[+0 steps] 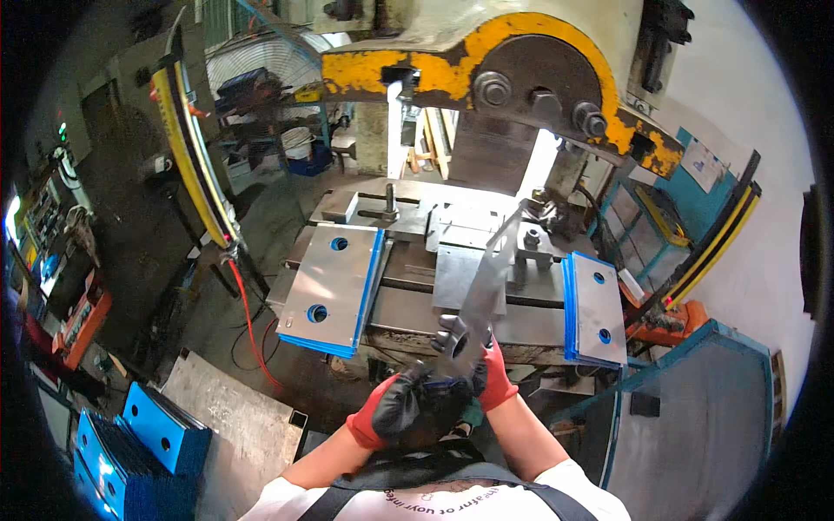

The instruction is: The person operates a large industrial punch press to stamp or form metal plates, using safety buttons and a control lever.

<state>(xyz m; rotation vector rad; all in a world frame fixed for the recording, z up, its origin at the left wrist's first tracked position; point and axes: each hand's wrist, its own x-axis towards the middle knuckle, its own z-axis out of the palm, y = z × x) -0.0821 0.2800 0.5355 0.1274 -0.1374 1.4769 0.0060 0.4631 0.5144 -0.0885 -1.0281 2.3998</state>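
A thin grey metal plate [488,291] with a round hole near its lower end stands tilted in front of my body, seen almost edge-on and partly blurred. My left hand [401,406], in a black glove with a red cuff, is closed at its lower end. Gloved the same way, my right hand [488,369] grips its right side, and dark fingertips show at its left edge. Beyond the plate lies the press bed [408,308] with a steel die block [456,269]. The fingers' exact contact is partly hidden.
Blue-edged, two-holed plates are stacked left [326,282] and right [597,308] on the bed. Above hangs the yellow-and-black press ram [539,74]. Yellow upright bars flank it left [187,156] and right [712,247]. More blue plates [130,460] stand lower left beside a metal table [230,417].
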